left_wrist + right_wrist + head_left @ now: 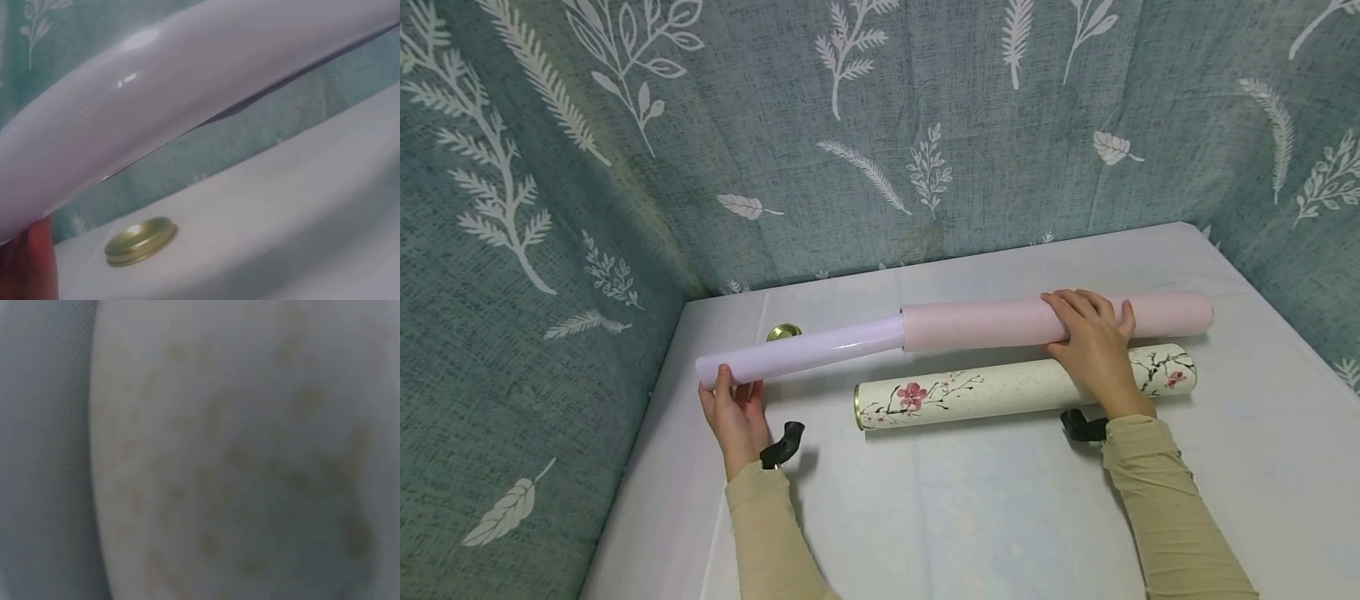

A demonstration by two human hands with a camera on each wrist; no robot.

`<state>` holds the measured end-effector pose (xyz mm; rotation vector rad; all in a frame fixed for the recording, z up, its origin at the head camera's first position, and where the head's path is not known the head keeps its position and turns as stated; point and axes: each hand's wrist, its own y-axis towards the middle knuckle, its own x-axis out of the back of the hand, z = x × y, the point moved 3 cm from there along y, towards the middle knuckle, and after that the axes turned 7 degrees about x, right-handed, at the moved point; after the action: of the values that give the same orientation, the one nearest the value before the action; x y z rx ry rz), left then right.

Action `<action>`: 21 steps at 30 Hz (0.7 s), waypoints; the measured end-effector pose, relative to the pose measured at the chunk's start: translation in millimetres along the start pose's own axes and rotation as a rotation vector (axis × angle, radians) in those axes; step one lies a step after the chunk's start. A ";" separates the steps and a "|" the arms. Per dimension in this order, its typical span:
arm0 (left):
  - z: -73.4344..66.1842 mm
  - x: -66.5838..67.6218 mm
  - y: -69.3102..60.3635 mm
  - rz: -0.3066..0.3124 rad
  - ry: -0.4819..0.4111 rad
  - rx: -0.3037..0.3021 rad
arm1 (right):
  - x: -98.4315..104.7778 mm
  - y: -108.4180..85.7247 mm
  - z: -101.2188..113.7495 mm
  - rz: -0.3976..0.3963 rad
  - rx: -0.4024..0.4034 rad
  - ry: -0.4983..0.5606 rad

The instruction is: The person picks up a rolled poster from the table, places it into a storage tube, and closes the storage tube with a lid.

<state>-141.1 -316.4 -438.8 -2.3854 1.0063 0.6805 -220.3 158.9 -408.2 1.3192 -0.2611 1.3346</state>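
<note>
My left hand (737, 417) holds the left end of a glossy lilac rolled sheet (820, 351), thumb in front and fingers below. In the left wrist view the lilac roll (187, 75) crosses the top, raised above the table, one loose edge showing. Its right end sits inside the open end of a wider pink roll (977, 326). Over the pink roll, right of its middle, my right hand (1093, 346) grips it from above. A cream cardboard tube (955, 400) with printed blossoms lies under my right wrist. The right wrist view is a blurred close-up of this tube (219, 456).
Behind the lilac roll a round gold lid (784, 332) lies on the white-covered table (970, 517); it shows fully in the left wrist view. A teal leaf-patterned curtain (880, 150) stands along the back and sides. Black camera mounts jut from both wrists.
</note>
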 end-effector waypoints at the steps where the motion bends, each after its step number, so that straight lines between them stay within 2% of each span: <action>1: 0.0 -0.4 -0.2 0.005 0.000 -0.004 | -0.1 -0.1 0.0 0.002 -0.002 0.002; 21: 0.5 -4.2 -0.1 0.071 -0.068 -0.045 | -0.2 0.2 -0.7 0.001 0.015 -0.012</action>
<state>-143.7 -313.9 -436.7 -2.3575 1.0611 0.8123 -220.8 159.3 -408.5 1.3396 -0.2602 1.3321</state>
